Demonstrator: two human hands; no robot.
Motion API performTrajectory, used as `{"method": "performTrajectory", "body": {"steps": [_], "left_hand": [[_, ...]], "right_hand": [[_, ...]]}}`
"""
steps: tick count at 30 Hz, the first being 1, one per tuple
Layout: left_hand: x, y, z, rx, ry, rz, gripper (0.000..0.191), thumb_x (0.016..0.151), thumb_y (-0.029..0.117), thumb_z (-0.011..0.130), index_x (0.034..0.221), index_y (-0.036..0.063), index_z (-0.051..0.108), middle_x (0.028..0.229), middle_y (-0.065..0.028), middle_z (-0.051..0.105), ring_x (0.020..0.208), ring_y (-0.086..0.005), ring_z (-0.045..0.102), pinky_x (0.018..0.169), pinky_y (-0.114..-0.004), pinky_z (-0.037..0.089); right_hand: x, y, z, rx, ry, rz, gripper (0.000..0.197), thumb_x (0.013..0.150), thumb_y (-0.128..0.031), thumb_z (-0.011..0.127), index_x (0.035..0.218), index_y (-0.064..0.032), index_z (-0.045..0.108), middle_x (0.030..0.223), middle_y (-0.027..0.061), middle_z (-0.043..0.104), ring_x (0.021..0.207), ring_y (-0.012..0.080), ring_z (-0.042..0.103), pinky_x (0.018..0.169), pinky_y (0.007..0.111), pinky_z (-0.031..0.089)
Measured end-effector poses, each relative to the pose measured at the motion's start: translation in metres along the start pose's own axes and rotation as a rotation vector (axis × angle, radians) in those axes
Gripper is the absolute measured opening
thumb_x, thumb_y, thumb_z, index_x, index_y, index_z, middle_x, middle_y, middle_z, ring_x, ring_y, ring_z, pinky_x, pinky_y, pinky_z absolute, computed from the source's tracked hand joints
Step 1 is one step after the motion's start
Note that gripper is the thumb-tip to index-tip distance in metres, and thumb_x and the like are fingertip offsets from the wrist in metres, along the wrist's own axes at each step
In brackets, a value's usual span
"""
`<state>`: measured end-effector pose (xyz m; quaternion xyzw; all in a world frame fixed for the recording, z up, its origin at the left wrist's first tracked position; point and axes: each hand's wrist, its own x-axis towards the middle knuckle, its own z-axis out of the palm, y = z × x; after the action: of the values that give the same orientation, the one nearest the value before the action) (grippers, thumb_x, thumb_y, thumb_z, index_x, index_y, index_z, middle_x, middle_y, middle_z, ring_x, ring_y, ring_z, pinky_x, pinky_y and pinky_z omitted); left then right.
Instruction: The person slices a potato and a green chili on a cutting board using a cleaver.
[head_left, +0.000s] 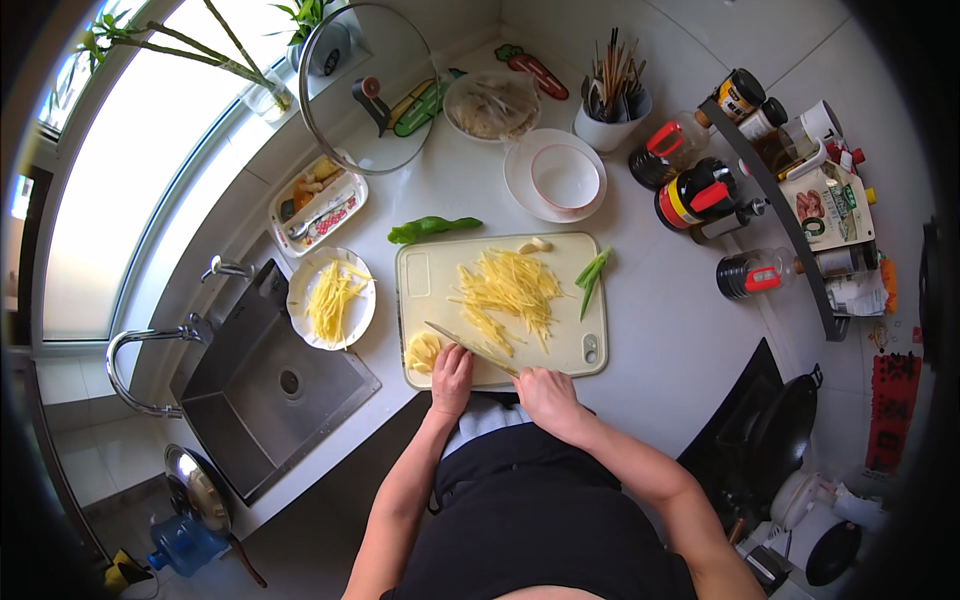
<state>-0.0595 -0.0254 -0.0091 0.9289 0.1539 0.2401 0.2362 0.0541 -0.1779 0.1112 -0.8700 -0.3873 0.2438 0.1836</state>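
Note:
My right hand grips a kitchen knife, its blade slanting up and left over the near part of the pale cutting board. Close beside the blade, my left hand has its fingertips bent down at the board; whether they hold a piece cannot be seen. Thin potato slices lie left of those fingers. A heap of potato shreds covers the board's middle, with garlic cloves above it and a piece of green onion at the right. More shreds fill a white plate left of the board.
A green pepper lies beyond the board. The steel sink is at the left, below a tray and glass lid. Stacked bowls stand behind, near a utensil holder. Sauce bottles and a wok are at the right.

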Motion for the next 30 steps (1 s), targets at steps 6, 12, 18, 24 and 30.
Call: {"method": "performTrajectory", "body": {"steps": [6, 12, 18, 24, 30], "left_hand": [[0.004, 0.001, -0.002, 0.005, 0.006, 0.022, 0.025, 0.076, -0.002, 0.065, 0.101, -0.0006, 0.066, 0.105, -0.0129, 0.063, 0.103, -0.0313, 0.06, 0.089, -0.039, 0.052], [0.004, 0.002, -0.003, -0.02, 0.008, -0.001, 0.028, 0.076, -0.002, 0.064, 0.104, 0.0007, 0.066, 0.107, -0.012, 0.062, 0.103, -0.0317, 0.06, 0.089, -0.04, 0.051], [0.0, 0.001, -0.001, -0.011, 0.018, -0.021, 0.026, 0.077, -0.002, 0.064, 0.103, -0.0003, 0.066, 0.107, -0.0132, 0.063, 0.103, -0.0319, 0.06, 0.089, -0.04, 0.051], [0.002, 0.0, 0.0, -0.002, 0.03, -0.006, 0.025, 0.077, -0.002, 0.064, 0.102, 0.0001, 0.067, 0.106, -0.0129, 0.063, 0.103, -0.0319, 0.06, 0.088, -0.04, 0.052], [0.003, 0.003, -0.004, -0.046, 0.025, -0.042, 0.026, 0.075, -0.004, 0.065, 0.101, 0.001, 0.067, 0.104, -0.0129, 0.063, 0.099, -0.0331, 0.061, 0.086, -0.042, 0.051]], "right_hand": [[0.034, 0.003, 0.036, -0.005, -0.011, -0.003, 0.034, 0.094, -0.025, 0.059, 0.075, 0.003, 0.066, 0.07, 0.0247, 0.065, 0.067, 0.0414, 0.067, 0.063, 0.049, 0.054], [0.044, 0.001, 0.021, 0.101, 0.061, 0.015, 0.036, 0.095, -0.027, 0.058, 0.077, 0.0023, 0.066, 0.073, 0.0253, 0.065, 0.069, 0.0408, 0.067, 0.064, 0.048, 0.054], [0.012, 0.0, 0.0, 0.032, -0.007, 0.006, 0.035, 0.095, -0.027, 0.058, 0.077, 0.0021, 0.066, 0.074, 0.0233, 0.067, 0.069, 0.0408, 0.067, 0.064, 0.047, 0.054], [0.026, 0.001, 0.029, -0.018, -0.031, 0.006, 0.036, 0.095, -0.027, 0.058, 0.075, 0.0018, 0.067, 0.069, 0.0233, 0.065, 0.066, 0.0408, 0.067, 0.061, 0.048, 0.054], [0.051, -0.001, 0.03, 0.097, 0.061, -0.002, 0.039, 0.096, -0.028, 0.057, 0.074, 0.0027, 0.066, 0.069, 0.0252, 0.065, 0.067, 0.0419, 0.066, 0.061, 0.048, 0.054]]}}
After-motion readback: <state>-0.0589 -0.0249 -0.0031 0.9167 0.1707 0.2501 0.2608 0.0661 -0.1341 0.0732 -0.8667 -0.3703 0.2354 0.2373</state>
